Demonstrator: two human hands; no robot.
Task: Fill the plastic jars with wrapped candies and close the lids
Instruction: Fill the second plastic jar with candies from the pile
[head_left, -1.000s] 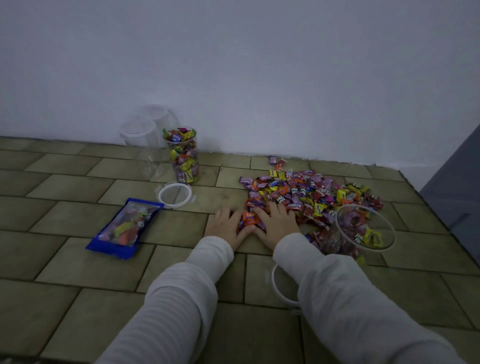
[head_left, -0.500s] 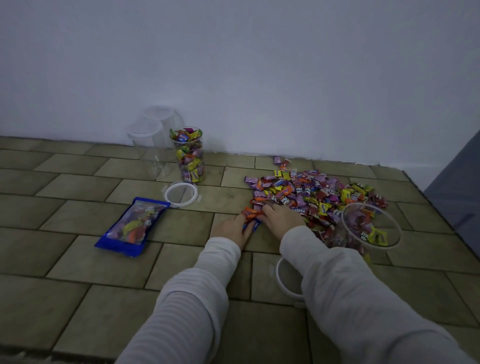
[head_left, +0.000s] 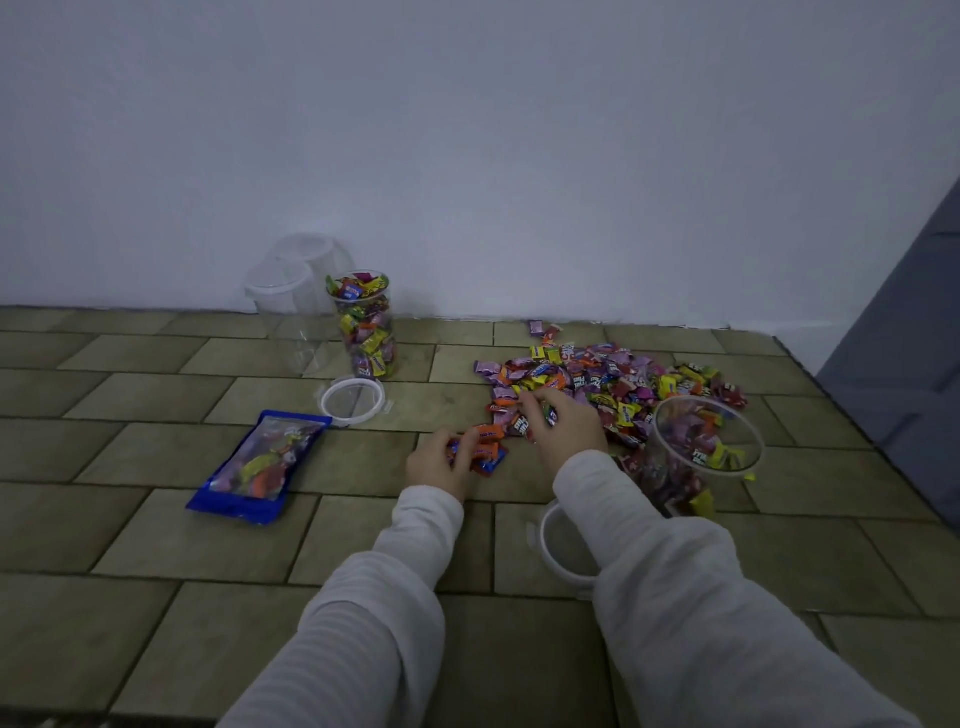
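A pile of wrapped candies (head_left: 613, 376) lies on the tiled floor near the wall. My left hand (head_left: 439, 462) curls its fingers around a few orange and blue candies at the pile's near edge. My right hand (head_left: 563, 423) grips several candies just right of it. A clear plastic jar (head_left: 706, 449) with some candies inside stands open at the pile's right. Its white lid (head_left: 558, 551) lies beside my right sleeve. A candy-filled jar (head_left: 366, 325) stands open by the wall, with a white lid (head_left: 353, 402) on the floor before it.
Two empty clear jars (head_left: 291, 306) with lids on stand left of the filled jar against the white wall. A blue candy bag (head_left: 260, 460) lies flat on the tiles at the left. A grey piece of furniture (head_left: 914, 364) borders the right side.
Both hands went from lying flat on the pile's near edge to curling around candies. They drew a small cluster toward me.
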